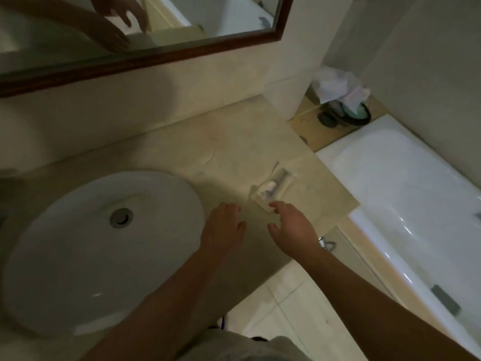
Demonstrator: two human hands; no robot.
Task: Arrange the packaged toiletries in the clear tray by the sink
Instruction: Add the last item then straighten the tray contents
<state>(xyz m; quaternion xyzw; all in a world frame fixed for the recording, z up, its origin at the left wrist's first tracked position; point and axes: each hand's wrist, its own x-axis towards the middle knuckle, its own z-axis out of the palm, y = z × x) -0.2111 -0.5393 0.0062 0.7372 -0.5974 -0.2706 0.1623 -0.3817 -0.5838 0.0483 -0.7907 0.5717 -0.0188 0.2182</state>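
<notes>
Some packs (270,190) sit in the tray (263,204) beside the sink (78,256) — both hands, left (223,227) and right (291,227), grip wide, hold nothing.

A bathroom is showing here: a white oval sink (101,246) is sitting in a beige stone counter (234,149), a wood-framed mirror (145,58) is hanging above, and a white bathtub (406,204) is lying alongside, with what is probably a small waste bin (346,113) beyond.
</notes>
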